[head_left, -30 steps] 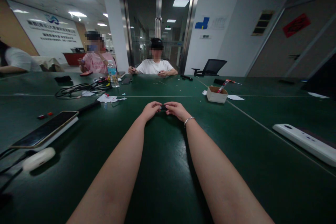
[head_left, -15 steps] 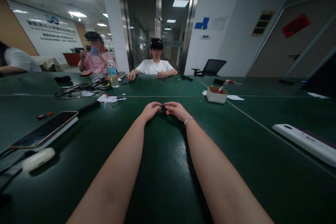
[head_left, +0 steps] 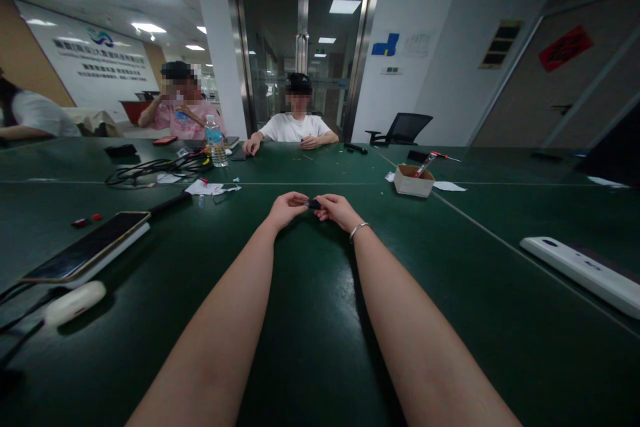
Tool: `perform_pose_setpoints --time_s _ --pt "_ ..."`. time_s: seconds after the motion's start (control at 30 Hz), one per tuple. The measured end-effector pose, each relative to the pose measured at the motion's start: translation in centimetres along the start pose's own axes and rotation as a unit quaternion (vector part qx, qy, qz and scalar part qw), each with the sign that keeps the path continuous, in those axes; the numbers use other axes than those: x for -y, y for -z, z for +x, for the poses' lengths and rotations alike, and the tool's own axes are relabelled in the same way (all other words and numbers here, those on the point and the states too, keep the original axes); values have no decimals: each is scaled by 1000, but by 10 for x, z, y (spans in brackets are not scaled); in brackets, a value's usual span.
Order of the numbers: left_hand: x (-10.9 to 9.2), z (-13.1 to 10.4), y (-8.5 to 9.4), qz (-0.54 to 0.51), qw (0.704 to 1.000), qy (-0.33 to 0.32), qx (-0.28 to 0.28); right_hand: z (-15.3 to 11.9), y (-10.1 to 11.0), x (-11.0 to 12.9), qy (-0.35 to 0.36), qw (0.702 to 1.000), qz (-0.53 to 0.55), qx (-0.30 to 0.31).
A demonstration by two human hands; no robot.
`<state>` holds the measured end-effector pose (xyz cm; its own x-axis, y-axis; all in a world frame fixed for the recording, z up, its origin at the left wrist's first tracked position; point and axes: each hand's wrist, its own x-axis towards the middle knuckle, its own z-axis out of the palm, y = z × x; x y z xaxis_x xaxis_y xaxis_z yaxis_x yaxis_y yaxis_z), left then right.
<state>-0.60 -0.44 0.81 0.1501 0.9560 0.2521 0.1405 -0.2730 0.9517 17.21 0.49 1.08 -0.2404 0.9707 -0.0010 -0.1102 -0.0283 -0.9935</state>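
A small black object [head_left: 313,204] lies between the fingertips of both hands, above the green table [head_left: 320,320]. It is too small for me to tell its kind. My left hand [head_left: 288,209] pinches its left end with thumb and fingers. At the right end, my right hand [head_left: 341,211] grips it, the lower fingers curled in. A silver bangle [head_left: 359,232] circles the right wrist. My fingers cover both ends of the object.
On the left lie a phone [head_left: 87,245], a white oval device [head_left: 75,303], cables [head_left: 157,168] and paper scraps [head_left: 204,187]. A bottle [head_left: 216,141] stands behind. To the right are a small box [head_left: 414,181] and a white device [head_left: 580,273]. Several people sit around the table.
My fingertips have drawn slightly apart, so more of the black object shows between them. Across the table, the person in pink has shifted their arms and head.
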Motion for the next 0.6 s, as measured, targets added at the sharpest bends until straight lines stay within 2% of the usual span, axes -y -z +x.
perform_pose_setpoints --time_s 0.17,0.37,0.53,0.6 --pt "-2 0 -2 40 997 62 -8 1 0 -1 -3 1000 -8 2" --pt "1 1 1 46 998 40 1 1 2 -3 7 1000 0 19" --pt "2 3 0 64 995 70 12 0 3 -2 5 1000 18 11" --pt "3 3 0 62 996 62 19 0 2 -2 4 1000 22 12"
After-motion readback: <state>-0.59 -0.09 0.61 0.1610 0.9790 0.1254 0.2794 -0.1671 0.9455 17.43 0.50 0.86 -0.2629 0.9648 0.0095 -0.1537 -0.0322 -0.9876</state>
